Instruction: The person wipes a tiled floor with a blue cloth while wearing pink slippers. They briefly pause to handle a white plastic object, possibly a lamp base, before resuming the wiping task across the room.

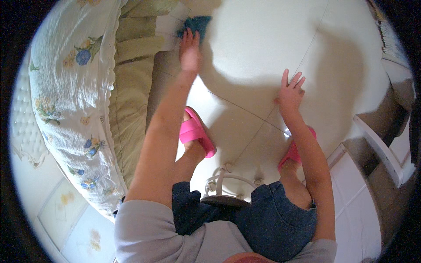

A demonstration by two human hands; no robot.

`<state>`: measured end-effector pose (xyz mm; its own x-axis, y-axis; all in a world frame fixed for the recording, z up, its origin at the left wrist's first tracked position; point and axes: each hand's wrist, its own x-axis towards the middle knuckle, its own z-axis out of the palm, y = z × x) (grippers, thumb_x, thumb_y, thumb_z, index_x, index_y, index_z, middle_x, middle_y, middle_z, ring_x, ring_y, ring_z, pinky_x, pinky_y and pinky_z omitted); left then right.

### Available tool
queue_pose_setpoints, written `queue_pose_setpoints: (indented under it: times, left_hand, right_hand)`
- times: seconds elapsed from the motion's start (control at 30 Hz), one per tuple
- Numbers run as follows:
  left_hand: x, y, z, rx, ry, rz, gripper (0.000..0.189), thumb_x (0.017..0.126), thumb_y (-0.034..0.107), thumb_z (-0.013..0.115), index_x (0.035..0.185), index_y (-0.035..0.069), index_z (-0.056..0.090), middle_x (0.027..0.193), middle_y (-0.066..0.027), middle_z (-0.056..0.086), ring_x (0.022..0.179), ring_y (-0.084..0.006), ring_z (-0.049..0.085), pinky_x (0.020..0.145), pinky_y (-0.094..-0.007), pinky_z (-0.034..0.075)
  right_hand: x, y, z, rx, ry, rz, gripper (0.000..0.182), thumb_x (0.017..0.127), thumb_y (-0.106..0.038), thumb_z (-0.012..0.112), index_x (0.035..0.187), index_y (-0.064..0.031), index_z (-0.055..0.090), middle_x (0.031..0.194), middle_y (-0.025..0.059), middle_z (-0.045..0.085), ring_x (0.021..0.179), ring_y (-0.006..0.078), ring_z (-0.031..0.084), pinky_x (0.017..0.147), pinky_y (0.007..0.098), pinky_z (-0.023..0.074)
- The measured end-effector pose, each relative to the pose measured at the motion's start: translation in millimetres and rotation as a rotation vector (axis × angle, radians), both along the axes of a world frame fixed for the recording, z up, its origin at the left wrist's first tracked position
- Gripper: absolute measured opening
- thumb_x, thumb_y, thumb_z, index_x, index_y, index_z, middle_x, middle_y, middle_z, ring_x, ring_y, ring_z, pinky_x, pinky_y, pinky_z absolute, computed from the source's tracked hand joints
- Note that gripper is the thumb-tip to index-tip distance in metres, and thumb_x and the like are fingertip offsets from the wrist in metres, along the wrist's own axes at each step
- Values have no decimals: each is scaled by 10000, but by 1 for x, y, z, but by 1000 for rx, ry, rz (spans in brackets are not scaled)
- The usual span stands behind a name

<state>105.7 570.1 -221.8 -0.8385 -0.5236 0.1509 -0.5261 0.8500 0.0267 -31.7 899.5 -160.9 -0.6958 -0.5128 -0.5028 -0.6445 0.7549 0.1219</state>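
My left hand reaches forward with its fingers spread on a dark teal cloth, which lies on the pale tiled floor close to the bed's side. The palm is turned down, and part of the cloth is under the fingers. Farther right, my right hand is held over the floor with its fingers apart and nothing in it. Whether its fingertips touch the tile cannot be told. Pink slippers are on my feet, one below each forearm.
A bed with a floral, scallop-edged cover and a hanging beige cloth runs along the left. Beneath me is a round stool on wheeled legs. White furniture with an opened part stands at the right.
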Motion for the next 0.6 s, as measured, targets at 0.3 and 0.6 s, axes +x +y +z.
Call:
queue_pose_setpoints:
  times: [0.3,0.6]
  left_hand:
    - [-19,160,43,400,122,-708,453,782,47,535,1231,104,550,1402,-124,445,1298,-300,419,1053,-438,361]
    - [170,-11,-10,10,53,250,474,830,148,567,1294,92,496,1339,-223,469,1181,-419,476,1009,-503,378]
  right_hand:
    - [5,3,-9,-54,-9,17,1198,595,-371,852,1498,-145,98,1484,352,107,1362,507,195,955,585,396]
    - [5,10,-22,-71,93,68,1261,547,-413,863,1496,-123,84,1472,360,135,1357,503,220,954,541,422]
